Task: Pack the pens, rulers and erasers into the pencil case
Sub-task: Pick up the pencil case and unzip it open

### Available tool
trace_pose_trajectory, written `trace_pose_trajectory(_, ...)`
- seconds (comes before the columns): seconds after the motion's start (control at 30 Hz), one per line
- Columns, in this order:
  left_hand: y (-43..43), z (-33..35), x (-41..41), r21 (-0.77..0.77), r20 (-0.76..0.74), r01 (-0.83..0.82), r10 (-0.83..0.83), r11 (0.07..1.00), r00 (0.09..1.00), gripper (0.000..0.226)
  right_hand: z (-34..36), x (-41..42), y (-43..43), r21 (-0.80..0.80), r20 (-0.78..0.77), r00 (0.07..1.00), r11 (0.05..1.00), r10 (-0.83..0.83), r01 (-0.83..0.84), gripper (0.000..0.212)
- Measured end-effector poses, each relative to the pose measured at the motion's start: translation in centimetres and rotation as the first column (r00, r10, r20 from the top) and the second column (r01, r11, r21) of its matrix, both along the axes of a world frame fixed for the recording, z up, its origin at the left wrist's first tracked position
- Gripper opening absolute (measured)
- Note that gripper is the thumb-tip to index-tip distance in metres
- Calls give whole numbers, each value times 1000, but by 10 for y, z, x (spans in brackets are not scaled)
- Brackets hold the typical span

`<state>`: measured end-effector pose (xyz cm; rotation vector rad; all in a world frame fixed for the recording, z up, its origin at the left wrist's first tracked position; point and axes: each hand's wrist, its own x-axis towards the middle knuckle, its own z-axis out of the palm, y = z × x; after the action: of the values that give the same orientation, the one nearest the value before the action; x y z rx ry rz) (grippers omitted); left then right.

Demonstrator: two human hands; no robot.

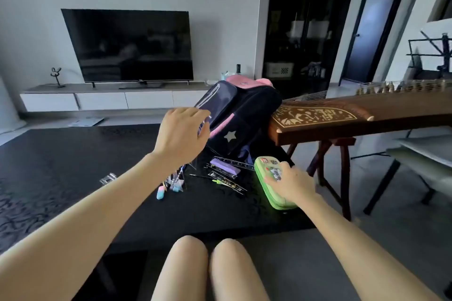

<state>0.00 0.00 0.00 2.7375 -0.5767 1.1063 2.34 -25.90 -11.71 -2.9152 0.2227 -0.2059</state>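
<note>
A green pencil case (265, 179) with stickers lies closed near the right edge of the black table (73, 166). My right hand (292, 184) rests flat on top of it. Left of the case lie a purple eraser (223, 165), clear rulers (234, 161) and thin pens (220, 179). Further left sit pens with pastel caps (168, 187). My left hand (182, 133) hovers above the table with fingers spread, reaching against the front of the dark backpack (241, 115) and holding nothing I can see.
The navy and pink backpack stands at the table's far edge. A wooden zither (342, 117) on a stand runs along the right side. A small clear item (108, 178) lies on the left of the table. My knees (208, 266) are below the near edge.
</note>
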Motion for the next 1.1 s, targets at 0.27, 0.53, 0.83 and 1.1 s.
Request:
trace_pose_trajectory(0.27,28,-112,53,43,-217,-26,35,999,976,39,-81,69,-9,-10,-264,942,977,-207,212,115)
trace_pose_trajectory(0.53,46,-143,56,156,-229,22,14,988,973,55,-48,38,-15,54,241,952,977,190,-208,90)
trace_pose_trajectory(0.83,46,-168,53,377,-709,252,102,892,698,122,-50,32,68,-93,-69,573,567,816,-819,85)
trace_pose_trajectory(1.1,78,-190,53,163,-775,85,74,983,628,110,-67,68,78,941,-157,771,331,618,-75,40)
